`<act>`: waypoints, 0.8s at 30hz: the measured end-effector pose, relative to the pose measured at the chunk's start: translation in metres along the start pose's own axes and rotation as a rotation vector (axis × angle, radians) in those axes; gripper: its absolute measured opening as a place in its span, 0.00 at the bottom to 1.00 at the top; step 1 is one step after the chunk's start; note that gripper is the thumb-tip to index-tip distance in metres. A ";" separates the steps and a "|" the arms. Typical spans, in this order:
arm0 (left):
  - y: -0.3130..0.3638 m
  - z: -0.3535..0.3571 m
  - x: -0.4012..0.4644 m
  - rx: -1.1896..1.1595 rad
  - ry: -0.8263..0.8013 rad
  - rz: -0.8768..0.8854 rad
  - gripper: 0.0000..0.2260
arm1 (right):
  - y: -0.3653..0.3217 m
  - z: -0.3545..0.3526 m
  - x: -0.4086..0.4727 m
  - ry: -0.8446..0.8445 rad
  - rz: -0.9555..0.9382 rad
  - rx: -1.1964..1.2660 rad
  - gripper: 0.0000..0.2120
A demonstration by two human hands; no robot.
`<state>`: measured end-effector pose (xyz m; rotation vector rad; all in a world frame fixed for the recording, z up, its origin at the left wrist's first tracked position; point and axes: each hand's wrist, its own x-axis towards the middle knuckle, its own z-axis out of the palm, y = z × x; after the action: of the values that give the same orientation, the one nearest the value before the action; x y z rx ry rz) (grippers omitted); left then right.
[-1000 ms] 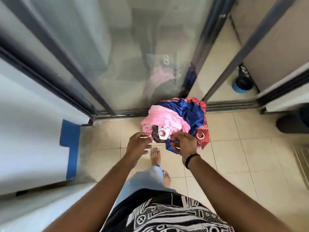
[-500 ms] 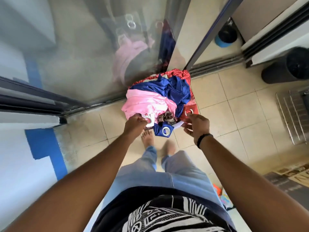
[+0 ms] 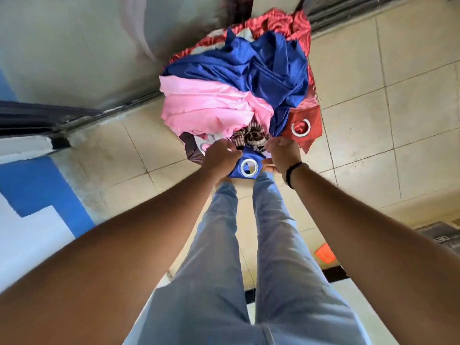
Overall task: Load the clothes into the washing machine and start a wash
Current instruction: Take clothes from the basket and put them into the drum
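Right hand point(image 3: 282, 155) has closed in; both hands now grip the clothes pile point(image 3: 239, 90), left hand point(image 3: 221, 158) included.

1. Beige tiled floor point(image 3: 388, 100) fills the middle and the 3 o'clock side.
2. A glass door point(image 3: 82, 46) stands at 11 o'clock, its dark track point(image 3: 37, 115) running toward 9 o'clock.
3. A wall with blue paint point(image 3: 32, 188) over white lies at 8 o'clock.
4. An orange scrap point(image 3: 324, 255) lies on the floor at 4 o'clock.
5. A dark mat point(image 3: 440, 232), partly cut off, sits at 3 o'clock.
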<state>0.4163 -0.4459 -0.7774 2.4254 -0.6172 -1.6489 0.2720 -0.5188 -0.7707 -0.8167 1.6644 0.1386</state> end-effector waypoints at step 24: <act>0.009 0.064 0.118 0.529 -0.046 0.119 0.05 | 0.027 0.016 0.128 -0.100 -0.350 -1.275 0.14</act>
<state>0.3928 -0.4957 -0.9002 2.6181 -1.3239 -1.6578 0.2644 -0.5459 -0.8990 -1.9716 1.1779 1.0342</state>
